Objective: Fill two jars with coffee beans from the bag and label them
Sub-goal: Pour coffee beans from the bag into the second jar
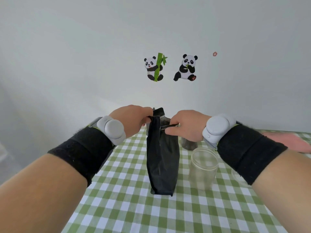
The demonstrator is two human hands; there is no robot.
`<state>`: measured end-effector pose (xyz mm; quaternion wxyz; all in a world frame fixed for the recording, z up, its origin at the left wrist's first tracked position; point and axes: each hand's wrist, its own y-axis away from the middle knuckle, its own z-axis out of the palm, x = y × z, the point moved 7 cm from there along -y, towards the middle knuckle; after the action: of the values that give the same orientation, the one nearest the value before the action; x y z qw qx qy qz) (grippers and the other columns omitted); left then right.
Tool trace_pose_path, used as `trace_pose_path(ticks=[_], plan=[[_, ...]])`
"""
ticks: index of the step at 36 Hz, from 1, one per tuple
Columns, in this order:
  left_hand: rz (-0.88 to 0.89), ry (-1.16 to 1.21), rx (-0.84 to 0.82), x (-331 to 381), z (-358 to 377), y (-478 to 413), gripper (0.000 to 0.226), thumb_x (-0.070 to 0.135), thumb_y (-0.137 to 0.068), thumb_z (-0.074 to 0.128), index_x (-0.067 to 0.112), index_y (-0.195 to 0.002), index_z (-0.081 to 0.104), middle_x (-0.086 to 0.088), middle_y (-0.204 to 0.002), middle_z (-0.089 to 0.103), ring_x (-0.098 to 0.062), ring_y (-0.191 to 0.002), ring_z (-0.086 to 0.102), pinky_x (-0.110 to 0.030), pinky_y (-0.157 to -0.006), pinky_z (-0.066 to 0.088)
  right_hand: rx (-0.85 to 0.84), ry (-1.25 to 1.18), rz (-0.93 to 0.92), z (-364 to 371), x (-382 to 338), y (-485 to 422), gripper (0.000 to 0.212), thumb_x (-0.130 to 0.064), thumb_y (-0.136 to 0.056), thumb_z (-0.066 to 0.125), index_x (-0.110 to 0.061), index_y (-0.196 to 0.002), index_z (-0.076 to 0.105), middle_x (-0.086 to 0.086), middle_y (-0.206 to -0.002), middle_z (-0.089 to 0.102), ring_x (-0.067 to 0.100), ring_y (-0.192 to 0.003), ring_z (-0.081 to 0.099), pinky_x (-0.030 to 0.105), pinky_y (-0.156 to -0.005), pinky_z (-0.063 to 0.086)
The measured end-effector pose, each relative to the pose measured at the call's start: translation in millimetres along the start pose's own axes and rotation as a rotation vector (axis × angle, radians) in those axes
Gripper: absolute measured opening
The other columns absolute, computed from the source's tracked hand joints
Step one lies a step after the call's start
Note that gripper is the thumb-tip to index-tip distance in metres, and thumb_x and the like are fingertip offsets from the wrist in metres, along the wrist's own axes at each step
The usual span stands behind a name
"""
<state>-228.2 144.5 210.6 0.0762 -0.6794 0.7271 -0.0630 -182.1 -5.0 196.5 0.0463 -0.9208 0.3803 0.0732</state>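
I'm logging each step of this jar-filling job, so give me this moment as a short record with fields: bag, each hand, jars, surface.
bag: black bag, upright on the table
left hand: left hand grips the bag's top left corner
right hand: right hand pinches the strip along the bag's top edge
near jar: clear jar, right of the bag, no lid, looks empty
far jar: second jar behind it, dark contents, partly hidden by the right hand
surface: green and white checked tablecloth
labels: none visible

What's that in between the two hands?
The top of the bag, as the head view shows. The left hand and the right hand each pinch it from their own side.
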Motion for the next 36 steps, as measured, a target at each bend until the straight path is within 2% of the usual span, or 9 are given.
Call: trace_pose_path(ticks=[5,10,15,19,23,27,31,33,36], plan=[[0.032,0.096,0.269,-5,-24,2,0.017,0.016,-0.103,0.041,0.02,-0.103,0.058,0.007,-0.098,0.055,-0.02,-0.082,0.056,-0.037,-0.073,0.048,0.374,-0.08,-0.083,-25,-4,11,0.031,-0.047,-0.095,0.051,-0.02,-0.095,0.066,-0.001,-0.092,0.054,0.018,-0.083,0.052,0.034,-0.079,0.045],[0.062,-0.116,-0.019,4,4,-2,0.017,0.017,-0.103,0.039,0.026,-0.102,0.053,0.01,-0.103,0.052,-0.014,-0.082,0.056,-0.031,-0.07,0.048,0.126,0.009,-0.004,8,9,8,0.033,-0.046,-0.095,0.048,-0.019,-0.087,0.064,-0.003,-0.084,0.062,0.021,-0.083,0.058,0.043,-0.081,0.05],[0.109,-0.09,0.105,4,1,-4,0.018,0.023,-0.104,0.038,0.023,-0.11,0.056,0.009,-0.109,0.055,-0.019,-0.087,0.057,-0.037,-0.076,0.049,0.163,-0.04,0.005,5,14,11,0.028,-0.046,-0.097,0.047,-0.025,-0.088,0.062,-0.007,-0.083,0.062,0.018,-0.081,0.058,0.04,-0.079,0.05],[0.071,0.096,0.276,-1,-12,-1,0.016,0.021,-0.104,0.04,0.022,-0.106,0.056,0.009,-0.109,0.056,-0.023,-0.085,0.058,-0.041,-0.075,0.05,0.323,-0.132,0.007,-7,13,17,0.028,-0.044,-0.098,0.048,-0.022,-0.1,0.065,-0.005,-0.085,0.064,0.017,-0.081,0.057,0.034,-0.076,0.048],[0.067,0.107,0.078,-1,9,-5,0.017,0.021,-0.104,0.039,0.026,-0.106,0.055,0.011,-0.117,0.052,-0.02,-0.091,0.058,-0.041,-0.083,0.051,0.171,-0.091,0.036,9,18,11,0.022,-0.043,-0.098,0.046,-0.028,-0.098,0.063,-0.007,-0.091,0.064,0.019,-0.087,0.058,0.038,-0.085,0.049],[0.04,0.181,0.221,-7,7,0,0.016,0.018,-0.103,0.042,0.025,-0.106,0.057,0.011,-0.117,0.052,-0.019,-0.09,0.056,-0.04,-0.08,0.05,0.236,-0.102,0.03,8,20,9,0.022,-0.04,-0.098,0.045,-0.027,-0.1,0.063,-0.006,-0.091,0.063,0.02,-0.086,0.058,0.039,-0.082,0.049],[0.024,0.258,0.085,-6,22,-3,0.016,0.024,-0.103,0.042,0.027,-0.113,0.054,0.009,-0.123,0.053,-0.02,-0.1,0.059,-0.042,-0.09,0.049,0.154,-0.064,0.056,15,22,6,0.019,-0.042,-0.097,0.045,-0.032,-0.097,0.061,-0.01,-0.087,0.062,0.019,-0.087,0.059,0.04,-0.085,0.05],[0.016,0.451,0.073,-5,27,-2,0.016,0.028,-0.103,0.042,0.032,-0.117,0.048,0.011,-0.128,0.054,-0.014,-0.118,0.056,-0.035,-0.096,0.047,0.167,-0.095,0.058,14,24,5,0.022,-0.042,-0.098,0.046,-0.031,-0.105,0.064,-0.012,-0.091,0.06,0.017,-0.091,0.057,0.038,-0.088,0.047],[0.019,0.721,0.034,-1,41,4,0.023,0.035,-0.102,0.043,0.035,-0.124,0.036,0.018,-0.131,0.052,0.0,-0.13,0.045,-0.011,-0.092,0.041,0.189,-0.206,0.067,17,29,7,0.02,-0.04,-0.097,0.048,-0.034,-0.108,0.064,-0.021,-0.086,0.055,0.012,-0.092,0.056,0.031,-0.091,0.041]])
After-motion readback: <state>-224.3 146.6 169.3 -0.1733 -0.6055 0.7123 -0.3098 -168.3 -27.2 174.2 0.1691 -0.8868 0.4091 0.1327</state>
